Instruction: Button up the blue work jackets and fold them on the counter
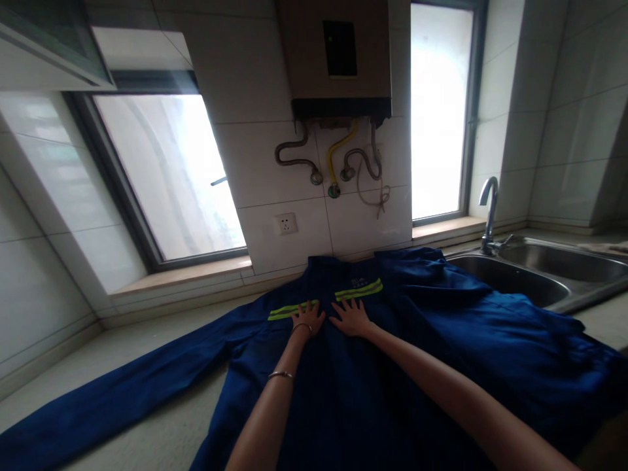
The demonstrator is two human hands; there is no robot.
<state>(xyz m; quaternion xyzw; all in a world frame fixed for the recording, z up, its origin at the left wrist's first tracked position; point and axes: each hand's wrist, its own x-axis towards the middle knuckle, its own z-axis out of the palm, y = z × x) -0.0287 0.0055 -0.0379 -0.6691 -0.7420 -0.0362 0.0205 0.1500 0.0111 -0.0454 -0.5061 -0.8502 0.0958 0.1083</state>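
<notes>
A dark blue work jacket (314,399) lies spread out on the countertop, its collar toward the wall. Bright yellow-green striped bands cross both sides of the chest. My left hand (307,319) lies flat on the chest, fingers spread, at the end of the left band. Just below the right band, my right hand (352,318) also rests with its fingers spread on the fabric. One sleeve stretches straight out to the left. On the right, the cloth is bunched and wrinkled and reaches the sink edge.
A double steel sink (559,301) with a chrome faucet (488,216) stands at the right. Above the counter hangs a water heater (338,59) with hoses and a yellow pipe (332,157). A wall socket (286,224) and two windows are behind the pale countertop (171,425).
</notes>
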